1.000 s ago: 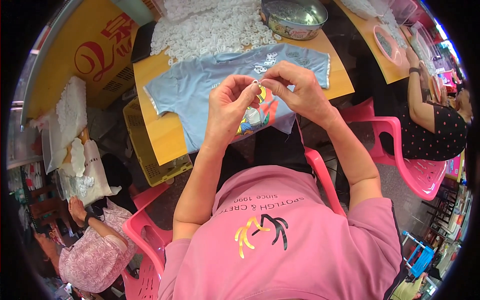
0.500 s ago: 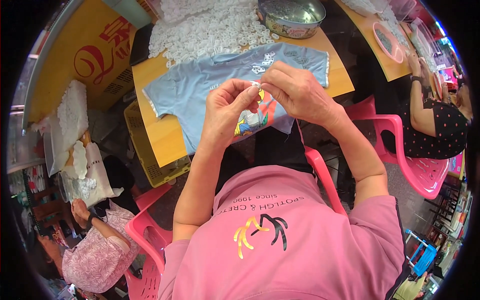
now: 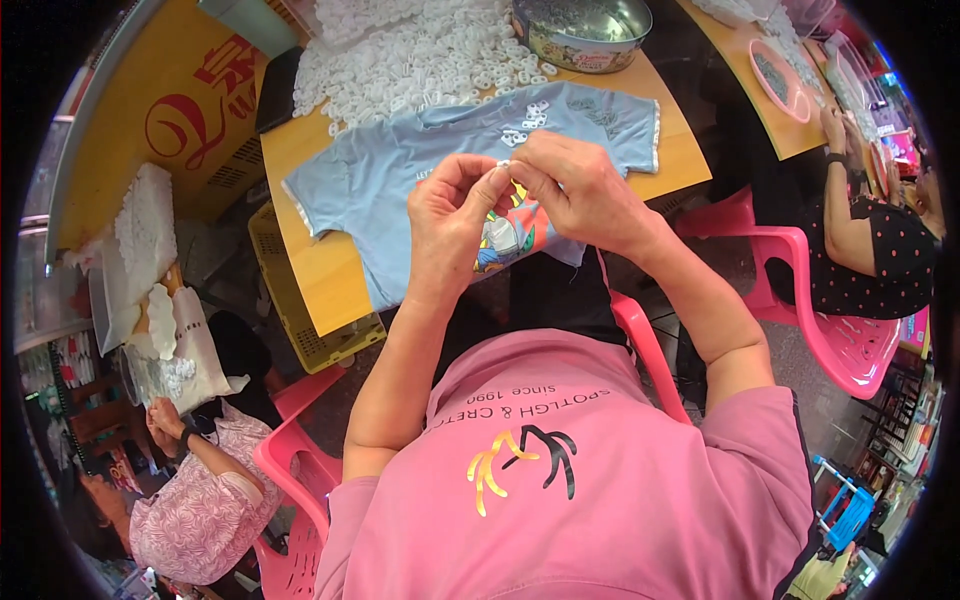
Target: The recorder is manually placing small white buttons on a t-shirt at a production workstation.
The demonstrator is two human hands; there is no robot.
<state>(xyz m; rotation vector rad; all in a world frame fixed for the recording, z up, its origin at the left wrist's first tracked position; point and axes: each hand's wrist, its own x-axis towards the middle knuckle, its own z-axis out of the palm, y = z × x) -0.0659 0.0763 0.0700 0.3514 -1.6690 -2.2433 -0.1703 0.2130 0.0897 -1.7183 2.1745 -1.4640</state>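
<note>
Compared with a second ago, hardly anything is changed: the left hand and right hand are kept pinched together on a small white plastic piece, held above the light-blue child's T-shirt spread on the yellow table, so the fiddling is judged unfinished. A heap of white plastic pieces is piled beyond. Small grey bits, too small to identify, are held in a round metal tin.
</note>
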